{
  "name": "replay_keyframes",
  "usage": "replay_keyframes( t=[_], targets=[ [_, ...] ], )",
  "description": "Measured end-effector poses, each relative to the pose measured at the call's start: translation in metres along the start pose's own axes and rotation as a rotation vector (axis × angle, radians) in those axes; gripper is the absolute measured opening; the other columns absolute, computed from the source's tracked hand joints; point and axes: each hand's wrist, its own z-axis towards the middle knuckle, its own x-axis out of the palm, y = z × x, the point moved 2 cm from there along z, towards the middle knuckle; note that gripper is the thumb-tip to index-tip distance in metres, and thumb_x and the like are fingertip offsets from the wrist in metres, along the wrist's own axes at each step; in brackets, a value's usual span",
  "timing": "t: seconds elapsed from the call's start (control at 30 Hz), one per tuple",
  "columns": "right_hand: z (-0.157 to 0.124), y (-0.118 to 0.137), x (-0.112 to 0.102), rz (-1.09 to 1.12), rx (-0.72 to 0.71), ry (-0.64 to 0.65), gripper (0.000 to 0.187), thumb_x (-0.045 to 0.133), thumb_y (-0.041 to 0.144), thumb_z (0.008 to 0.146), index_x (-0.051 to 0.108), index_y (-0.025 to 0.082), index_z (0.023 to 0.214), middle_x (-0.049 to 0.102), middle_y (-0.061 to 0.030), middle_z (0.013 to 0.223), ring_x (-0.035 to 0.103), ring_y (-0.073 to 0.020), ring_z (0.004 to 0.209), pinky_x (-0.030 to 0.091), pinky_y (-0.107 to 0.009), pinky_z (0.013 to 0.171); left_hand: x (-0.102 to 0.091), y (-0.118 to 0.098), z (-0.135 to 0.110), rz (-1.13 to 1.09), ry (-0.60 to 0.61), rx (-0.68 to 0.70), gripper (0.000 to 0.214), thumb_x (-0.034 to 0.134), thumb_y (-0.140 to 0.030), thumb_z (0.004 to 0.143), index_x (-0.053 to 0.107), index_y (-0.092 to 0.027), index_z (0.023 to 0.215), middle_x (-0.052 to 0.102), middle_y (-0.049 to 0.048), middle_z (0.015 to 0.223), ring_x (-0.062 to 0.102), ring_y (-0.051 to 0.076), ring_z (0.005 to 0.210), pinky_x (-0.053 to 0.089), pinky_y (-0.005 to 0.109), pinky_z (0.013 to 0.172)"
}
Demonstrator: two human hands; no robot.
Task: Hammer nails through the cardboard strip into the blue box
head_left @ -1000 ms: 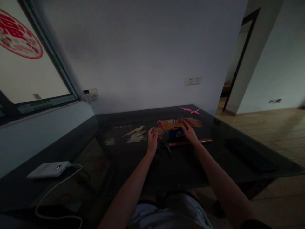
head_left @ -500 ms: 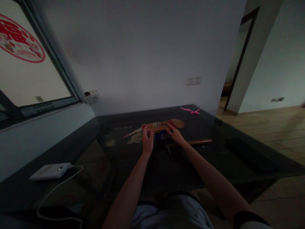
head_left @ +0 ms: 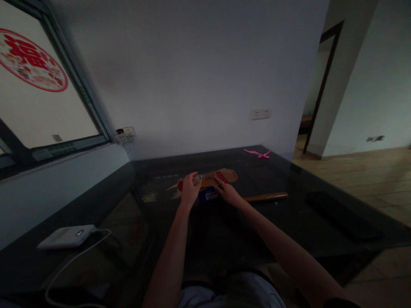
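On the dark glass table (head_left: 244, 231) a long tan and red paper-like strip (head_left: 210, 177) with dark stripes lies across a small blue box (head_left: 208, 195). My left hand (head_left: 190, 189) is curled round the strip's left end. My right hand (head_left: 227, 192) pinches the strip near its right part, fingers pressed together, just above the blue box.
A wooden stick (head_left: 265, 197) lies right of my hands. A pink ribbon (head_left: 257, 153) rests at the table's far edge. Pale paper scraps (head_left: 150, 196) lie left of the box. A white device (head_left: 66, 236) with a cable sits near left. A dark flat slab (head_left: 340, 214) lies right.
Both hands have shifted left with the strip and the blue box; my left hand went from beside the strip to gripping its left end.
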Motion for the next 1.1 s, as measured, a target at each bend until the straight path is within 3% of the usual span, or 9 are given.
replay_keyframes(
  t=[0.17,0.27,0.4,0.53,0.7,0.8,0.9,0.97,1.1],
  targets=[
    [-0.018,0.019,-0.004,-0.105,0.069,0.05,0.059,0.05,0.036,0.085,0.035,0.02,0.141,0.063,-0.0162,0.114,0.06,-0.0303,0.102,0.042,-0.041,0.086,-0.002,0.007,0.011,0.052,0.176,-0.074,0.03,0.068,-0.013,0.063,0.065,-0.017,0.093,0.065,0.008,0.085,0.062,0.02,0.077,0.047,0.034,0.077],
    [-0.031,0.028,-0.011,-0.19,0.12,0.093,0.061,0.048,0.037,0.086,0.031,0.021,0.142,0.063,-0.0165,0.113,0.06,-0.0312,0.103,0.042,-0.041,0.084,-0.004,-0.001,0.014,0.135,0.298,-0.004,0.014,0.067,-0.014,0.064,0.068,-0.019,0.077,0.065,0.0047,0.073,0.061,0.018,0.068,0.047,0.031,0.069],
    [-0.042,0.039,-0.017,-0.235,0.147,0.122,0.06,0.045,0.038,0.087,0.028,0.024,0.143,0.063,-0.0158,0.114,0.061,-0.0309,0.101,0.043,-0.039,0.081,-0.006,-0.012,0.007,0.283,0.3,0.083,0.003,0.066,-0.017,0.066,0.067,-0.02,0.065,0.062,0.0026,0.064,0.059,0.017,0.062,0.045,0.028,0.066],
    [-0.049,0.043,-0.015,-0.265,0.151,0.165,0.062,0.043,0.038,0.088,0.024,0.021,0.144,0.063,-0.0172,0.113,0.061,-0.0304,0.101,0.042,-0.038,0.08,-0.01,-0.023,-0.003,0.35,0.304,0.069,0.007,0.063,-0.016,0.069,0.068,-0.019,0.066,0.063,0.0055,0.07,0.061,0.02,0.073,0.044,0.029,0.073],
    [-0.064,0.051,-0.037,-0.224,0.073,0.255,0.069,0.048,0.037,0.086,0.018,0.02,0.146,0.064,-0.0158,0.113,0.061,-0.0273,0.101,0.043,-0.034,0.079,-0.017,-0.03,0.007,0.436,0.545,0.012,0.019,0.058,-0.025,0.075,0.071,-0.018,0.086,0.069,0.0063,0.084,0.062,0.019,0.079,0.044,0.026,0.072],
    [-0.066,0.063,-0.071,-0.293,0.093,0.187,0.059,0.052,0.039,0.083,0.039,0.024,0.138,0.067,-0.013,0.109,0.064,-0.0273,0.094,0.044,-0.033,0.075,-0.018,-0.029,0.019,0.39,0.657,0.009,0.025,0.058,-0.031,0.074,0.071,-0.015,0.089,0.07,0.007,0.086,0.063,0.019,0.079,0.045,0.026,0.07],
    [-0.051,0.076,-0.095,-0.233,0.032,0.021,0.039,0.047,0.038,0.086,0.06,0.021,0.119,0.071,-0.0099,0.094,0.066,-0.0235,0.082,0.046,-0.03,0.068,-0.014,-0.025,0.023,0.311,0.646,0.094,0.026,0.058,-0.032,0.074,0.071,-0.014,0.089,0.07,0.0073,0.089,0.063,0.019,0.082,0.046,0.026,0.073],
    [-0.032,0.078,-0.094,-0.177,-0.015,-0.064,0.032,0.049,0.029,0.085,0.065,0.018,0.11,0.072,-0.009,0.091,0.066,-0.0212,0.081,0.046,-0.029,0.07,-0.009,-0.02,0.022,0.266,0.618,0.113,0.025,0.058,-0.03,0.074,0.071,-0.014,0.088,0.07,0.0073,0.089,0.063,0.019,0.083,0.047,0.027,0.075],
    [0.003,0.064,-0.064,-0.085,-0.023,-0.025,0.027,0.055,0.013,0.077,0.071,0.017,0.098,0.073,-0.0074,0.094,0.066,-0.0193,0.085,0.048,-0.028,0.076,-0.002,-0.008,0.017,0.156,0.586,0.038,0.022,0.061,-0.025,0.072,0.071,-0.014,0.089,0.071,0.0064,0.086,0.064,0.018,0.081,0.049,0.027,0.075]
  ],
)
